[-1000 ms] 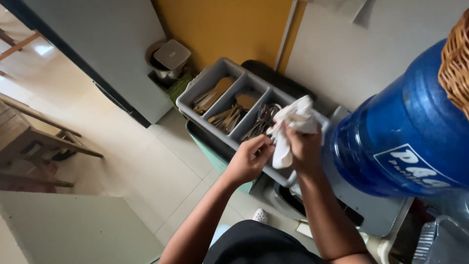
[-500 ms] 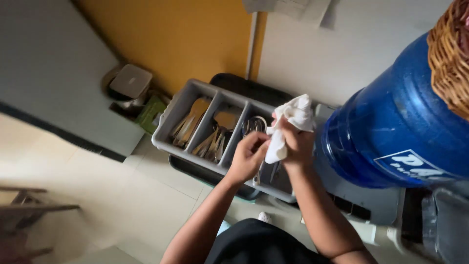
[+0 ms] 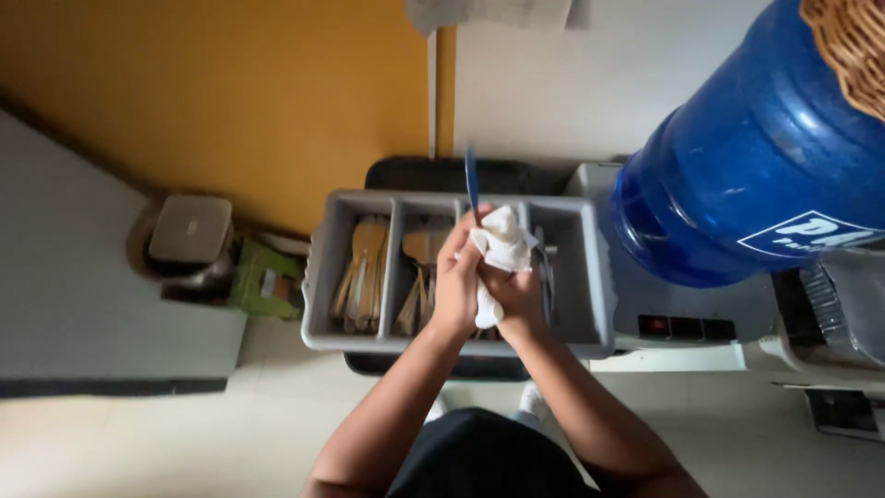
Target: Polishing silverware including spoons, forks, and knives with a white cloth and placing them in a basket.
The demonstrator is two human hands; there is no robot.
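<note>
Both hands above the middle of the grey tray (image 3: 590, 277). Left hand (image 3: 458, 281) and right hand (image 3: 516, 295) pressed together around a white cloth (image 3: 502, 244), pinching a blue utensil (image 3: 471, 184). Long axis upright, pointing away from the grip toward the wall.

A grey tray (image 3: 590, 277) with long compartments rests on a black crate (image 3: 433, 175), which stands on the pale tiled floor (image 3: 184, 443) against the wall. Wooden spoons (image 3: 364, 272) lie in the tray's left compartment and more wooden utensils (image 3: 419, 277) in the next; metal cutlery (image 3: 546, 277) lies toward its right side. Just right of the tray a white dispenser (image 3: 682, 323) stands on the floor and carries a blue bottle (image 3: 756, 166). Left of the tray, a green box (image 3: 263, 277) and a small grey bin (image 3: 189, 231) sit on the floor by the yellow wall.
</note>
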